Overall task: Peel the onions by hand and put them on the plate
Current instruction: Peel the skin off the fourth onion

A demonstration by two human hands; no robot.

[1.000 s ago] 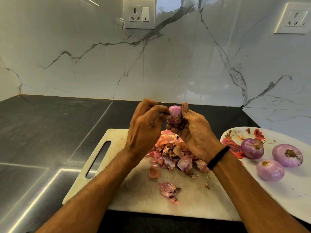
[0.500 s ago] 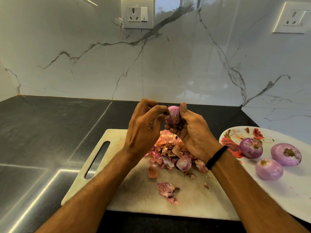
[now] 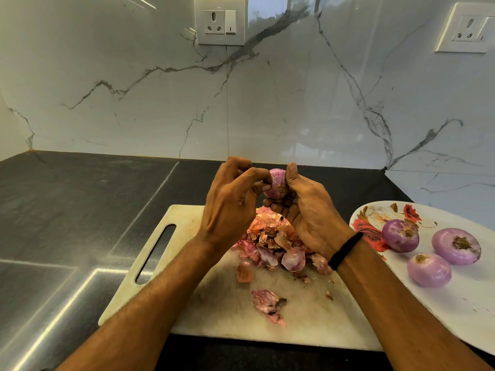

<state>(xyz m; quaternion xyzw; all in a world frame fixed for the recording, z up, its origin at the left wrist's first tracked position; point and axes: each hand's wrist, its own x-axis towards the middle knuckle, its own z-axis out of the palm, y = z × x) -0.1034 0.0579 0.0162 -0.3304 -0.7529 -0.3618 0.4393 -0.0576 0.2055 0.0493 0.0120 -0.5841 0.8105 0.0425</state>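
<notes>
Onion (image 3: 277, 186) in right hand (image 3: 308, 218) barely shifted, three peeled onions (image 3: 400, 235) on plate (image 3: 468, 303)

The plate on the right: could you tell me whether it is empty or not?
Not empty: three peeled purple onions lie on the flowered plate.

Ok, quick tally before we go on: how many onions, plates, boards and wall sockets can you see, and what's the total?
plate: 1
plated onions: 3
held onion, gripped by right hand and pinched by left hand: 1
cutting board: 1
wall sockets: 2
Total: 8
</notes>
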